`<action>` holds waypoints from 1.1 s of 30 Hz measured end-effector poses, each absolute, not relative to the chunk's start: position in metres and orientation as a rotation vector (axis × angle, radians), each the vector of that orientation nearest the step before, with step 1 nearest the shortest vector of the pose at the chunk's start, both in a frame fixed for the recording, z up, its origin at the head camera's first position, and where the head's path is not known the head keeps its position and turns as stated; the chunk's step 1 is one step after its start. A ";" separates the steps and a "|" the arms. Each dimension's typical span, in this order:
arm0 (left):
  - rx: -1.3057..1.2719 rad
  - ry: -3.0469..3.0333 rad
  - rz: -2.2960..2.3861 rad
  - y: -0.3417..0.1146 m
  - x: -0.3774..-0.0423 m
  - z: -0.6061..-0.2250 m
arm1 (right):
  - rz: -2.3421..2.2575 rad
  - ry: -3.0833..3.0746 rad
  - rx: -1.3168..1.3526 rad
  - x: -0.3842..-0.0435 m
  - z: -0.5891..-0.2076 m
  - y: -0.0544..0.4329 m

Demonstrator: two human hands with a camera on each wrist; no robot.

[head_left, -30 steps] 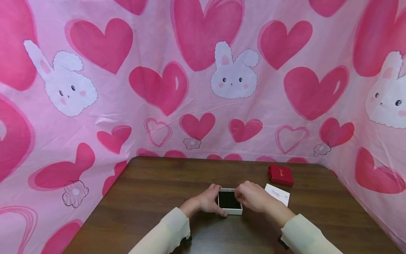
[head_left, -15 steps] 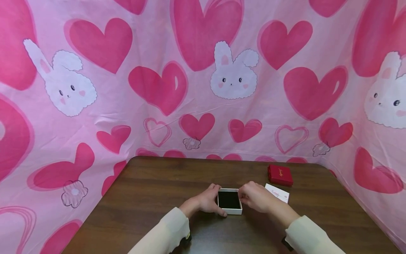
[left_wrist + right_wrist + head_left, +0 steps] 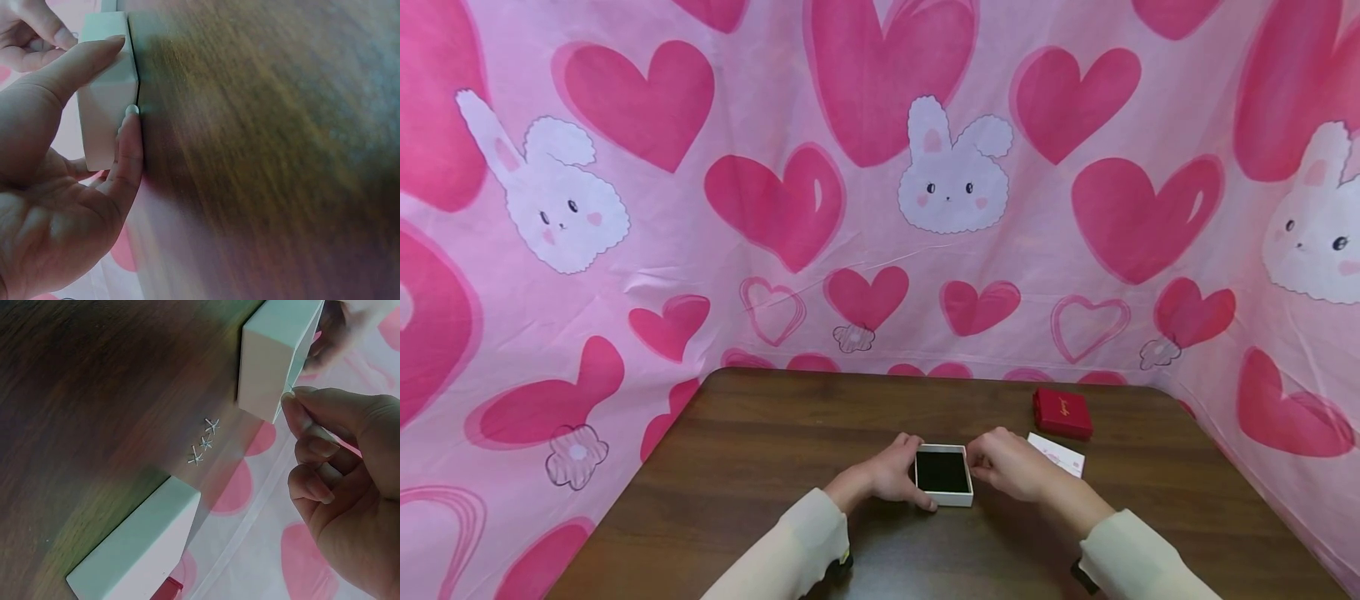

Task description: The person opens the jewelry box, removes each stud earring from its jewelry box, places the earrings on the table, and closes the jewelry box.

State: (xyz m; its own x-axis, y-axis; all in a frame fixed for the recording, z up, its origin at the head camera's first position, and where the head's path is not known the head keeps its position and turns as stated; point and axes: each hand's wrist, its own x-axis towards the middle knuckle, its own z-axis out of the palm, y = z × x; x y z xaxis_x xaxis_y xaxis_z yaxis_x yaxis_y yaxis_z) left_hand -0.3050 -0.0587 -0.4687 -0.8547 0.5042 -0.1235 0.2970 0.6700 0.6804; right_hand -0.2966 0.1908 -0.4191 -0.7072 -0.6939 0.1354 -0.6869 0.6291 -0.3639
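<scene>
A small white box (image 3: 951, 499) with a black pad (image 3: 942, 472) inside sits on the table. My left hand (image 3: 891, 472) grips its left side, thumb at the near wall and fingers round the far corner. In the left wrist view the thumb (image 3: 94, 57) lies along the box's wall (image 3: 107, 122). My right hand (image 3: 1009, 467) is at the box's right edge. In the right wrist view its thumb and index fingertips (image 3: 289, 403) pinch at the rim, the other fingers curled. Several small silvery starfish-shaped pieces (image 3: 205, 442) lie on the table by the box.
A white printed box lid (image 3: 1058, 454) lies right of my right hand. Behind it stands a red box (image 3: 1063, 413) with gold lettering. The brown wooden table (image 3: 820, 417) meets a pink cloth (image 3: 880, 225) patterned with hearts and rabbits at the back.
My right hand has moved slightly right, from over the black pad to the box's right edge, uncovering more of the pad. My left hand and the box have stayed put.
</scene>
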 end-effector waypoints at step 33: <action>0.653 2.599 0.984 -0.058 -0.297 -0.457 | -0.451 2.952 -1.119 -0.300 -0.442 0.217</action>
State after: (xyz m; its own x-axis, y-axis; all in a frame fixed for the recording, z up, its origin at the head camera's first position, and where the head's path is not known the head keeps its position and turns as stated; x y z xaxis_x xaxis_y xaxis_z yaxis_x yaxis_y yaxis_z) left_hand -0.2969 -0.0583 -0.4572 -0.8568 0.5053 -0.1028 0.3104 0.6647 0.6796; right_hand -0.2999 0.2173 -0.4420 -0.7530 -0.6422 0.1435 -0.6558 0.7140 -0.2452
